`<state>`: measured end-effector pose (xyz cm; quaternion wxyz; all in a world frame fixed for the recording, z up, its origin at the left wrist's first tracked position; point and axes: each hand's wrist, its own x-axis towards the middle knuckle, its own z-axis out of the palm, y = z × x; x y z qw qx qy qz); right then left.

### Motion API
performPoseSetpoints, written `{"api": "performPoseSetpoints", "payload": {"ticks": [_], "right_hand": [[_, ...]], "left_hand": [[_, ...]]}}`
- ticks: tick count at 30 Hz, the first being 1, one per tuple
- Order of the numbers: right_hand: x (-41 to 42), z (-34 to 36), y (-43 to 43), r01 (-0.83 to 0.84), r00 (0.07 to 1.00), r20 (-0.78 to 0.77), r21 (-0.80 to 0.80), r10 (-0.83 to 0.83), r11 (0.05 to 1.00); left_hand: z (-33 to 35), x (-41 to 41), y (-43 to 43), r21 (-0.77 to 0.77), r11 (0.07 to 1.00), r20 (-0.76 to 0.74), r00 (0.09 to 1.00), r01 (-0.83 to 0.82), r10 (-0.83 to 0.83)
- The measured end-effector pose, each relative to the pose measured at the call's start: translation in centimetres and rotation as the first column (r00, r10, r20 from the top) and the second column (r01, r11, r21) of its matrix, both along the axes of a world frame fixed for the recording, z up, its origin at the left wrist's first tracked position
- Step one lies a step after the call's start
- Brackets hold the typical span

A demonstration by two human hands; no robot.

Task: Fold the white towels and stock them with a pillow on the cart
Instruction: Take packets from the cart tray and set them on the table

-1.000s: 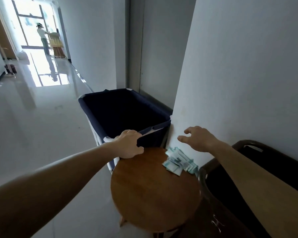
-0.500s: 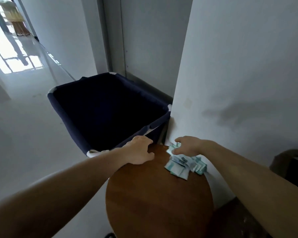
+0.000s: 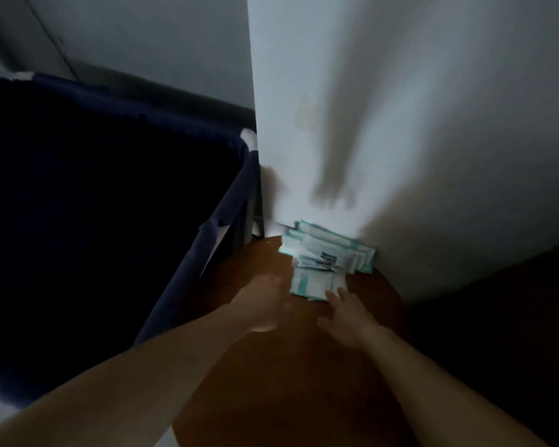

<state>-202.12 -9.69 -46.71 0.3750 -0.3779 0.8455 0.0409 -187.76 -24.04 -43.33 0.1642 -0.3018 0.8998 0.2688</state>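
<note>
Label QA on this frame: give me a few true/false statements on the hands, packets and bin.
1. The packets lie on the round wooden table, against the wall. True.
2. The left hand grips the navy bin. False: it is over the table, blurred, apart from the bin.
3. The right hand, fingers spread, reaches the pile's near edge. True.
4. A folded white towel lies on the table. False: no towel is in view.

nothing can be read: the teal-and-white packets (image 3: 328,253) at the far edge of the round wooden table (image 3: 271,375) carry dark print, too blurred to make out.
</note>
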Motion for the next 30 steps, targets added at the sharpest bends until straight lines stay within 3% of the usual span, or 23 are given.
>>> {"api": "performPoseSetpoints", "payload": {"ticks": [6,11,17,21,24,27,30], "right_hand": [[-1.3,-9.5,-1.5,0.019,0.997,-0.07,-0.081,-0.024,0.997],[-1.0,-13.9,-1.3,-0.11,0.982,-0.162,-0.084,0.095,0.99],[0.7,-14.5,3.2,-0.319,0.933,-0.219,-0.131,0.287,0.939],[-0.2,-14.0,4.6,-0.363,0.927,-0.153,-0.153,0.341,0.919],[-1.0,-13.5,4.5,-0.287,0.954,-0.164,-0.27,0.25,0.919],[-2.4,-13.2,3.0,-0.054,0.971,-0.233,-0.418,-0.049,0.907],[-4.4,-13.2,1.0,0.072,0.94,-0.288,-0.355,-0.182,0.932]], "left_hand": [[-9.9,-2.0,0.7,0.029,0.984,-0.068,0.982,-0.173,0.175],[-14.3,-2.5,1.1,-0.003,0.967,-0.067,0.965,-0.253,0.252],[-15.5,-2.9,1.5,-0.075,0.984,-0.129,0.98,-0.159,0.148],[-16.1,-3.6,1.4,-0.127,0.99,0.027,0.998,0.061,-0.058],[-16.8,-4.2,1.4,-0.182,0.975,0.105,0.988,0.131,-0.113],[-17.5,-4.2,1.4,-0.155,0.987,0.078,0.996,0.051,-0.039],[-18.2,-3.8,1.4,-0.1,0.994,0.068,0.997,-0.035,0.042]]}}
